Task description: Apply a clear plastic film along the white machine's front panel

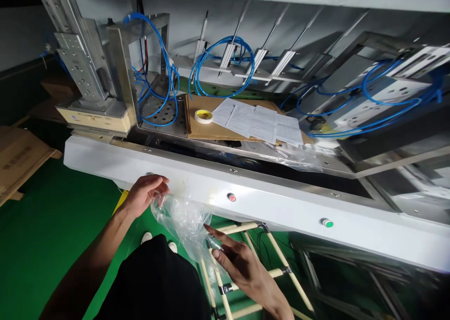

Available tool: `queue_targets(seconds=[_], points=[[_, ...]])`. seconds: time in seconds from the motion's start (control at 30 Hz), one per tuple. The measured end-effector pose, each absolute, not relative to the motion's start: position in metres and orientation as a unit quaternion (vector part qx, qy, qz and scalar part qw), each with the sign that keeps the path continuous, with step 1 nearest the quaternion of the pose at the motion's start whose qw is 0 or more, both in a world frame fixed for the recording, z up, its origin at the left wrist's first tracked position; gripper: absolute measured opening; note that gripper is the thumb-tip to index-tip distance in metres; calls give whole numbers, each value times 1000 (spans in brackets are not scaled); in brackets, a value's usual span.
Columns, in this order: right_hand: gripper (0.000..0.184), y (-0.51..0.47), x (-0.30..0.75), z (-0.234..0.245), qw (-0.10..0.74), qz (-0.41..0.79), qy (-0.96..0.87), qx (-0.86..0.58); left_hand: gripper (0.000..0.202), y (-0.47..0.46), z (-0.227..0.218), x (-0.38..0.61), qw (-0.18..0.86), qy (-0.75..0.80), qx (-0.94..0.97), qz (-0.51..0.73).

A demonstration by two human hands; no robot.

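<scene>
A crumpled clear plastic bag (186, 219) hangs in front of the machine's white front panel. My left hand (146, 193) pinches its upper left edge between curled fingers. On the bag's right side is my right hand (242, 261), with index finger and thumb stretched out and apart. Some film shows between that finger and thumb, against the hand. Whether any of the right hand's other fingers hold the film is hidden.
The white front panel (281, 203) carries a red button (231, 197) and a green button (327, 223). Behind it lie cardboard (197, 131), a tape roll (203, 116) and paper sheets (255, 121). Blue air hoses (225, 93) loop above. A pipe-frame stool (277, 252) stands below.
</scene>
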State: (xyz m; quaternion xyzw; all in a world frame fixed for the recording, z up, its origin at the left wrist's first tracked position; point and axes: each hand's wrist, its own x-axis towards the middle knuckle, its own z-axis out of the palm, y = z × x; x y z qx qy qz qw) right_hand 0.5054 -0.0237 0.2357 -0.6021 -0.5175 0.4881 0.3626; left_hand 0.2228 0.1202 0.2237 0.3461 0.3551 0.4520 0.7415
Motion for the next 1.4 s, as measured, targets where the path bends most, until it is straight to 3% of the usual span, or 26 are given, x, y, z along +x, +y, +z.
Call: queue_targets(seconds=[0.1, 0.23, 0.4, 0.57, 0.77, 0.97, 1.13, 1.23, 1.4], points=[[41, -23, 508, 231, 300, 492, -568, -588, 46, 115, 231, 220, 743, 357, 394, 407], [45, -22, 512, 234, 306, 453, -596, -588, 60, 108, 232, 224, 749, 408, 402, 333], [51, -17, 512, 239, 298, 439, -606, -593, 39, 112, 233, 222, 667, 457, 348, 475], [55, -12, 506, 230, 367, 441, -559, -598, 44, 108, 248, 220, 642, 441, 302, 550], [63, -7, 529, 218, 350, 440, -558, -610, 40, 105, 261, 214, 595, 440, 340, 580], [63, 15, 506, 245, 386, 308, -616, -614, 32, 97, 265, 219, 572, 443, 444, 528], [48, 42, 440, 250, 434, 405, -567, -572, 21, 78, 259, 235, 547, 438, 546, 459], [47, 48, 432, 245, 475, 398, -526, -582, 22, 76, 256, 231, 521, 452, 595, 413], [48, 46, 457, 251, 399, 432, -567, -577, 30, 86, 254, 210, 550, 475, 599, 337]])
